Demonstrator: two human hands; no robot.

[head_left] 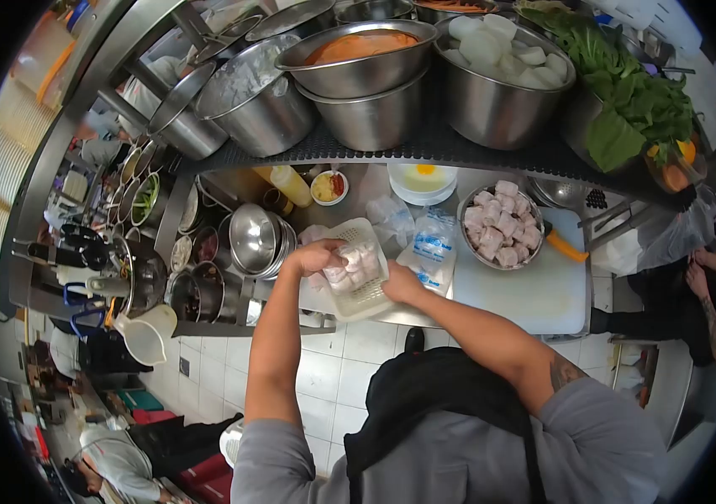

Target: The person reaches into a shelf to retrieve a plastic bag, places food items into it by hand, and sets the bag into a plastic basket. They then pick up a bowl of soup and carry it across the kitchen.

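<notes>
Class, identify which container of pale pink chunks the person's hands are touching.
The white basket: the right hand holds its side, the left hand touches the chunks inside. The round metal bowl, also filled with chunks, stands apart from both hands.

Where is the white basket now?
Near the middle of the head view, the white basket is in the right hand, left of the blue-printed bag.

Left hand (pixel 322 256) at pale chunks (pixel 355 270) in white basket (pixel 363 307)

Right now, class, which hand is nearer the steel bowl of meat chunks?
Right: the right hand, on the plastic basket, is left of the bowl; the left hand, farther left.
</notes>
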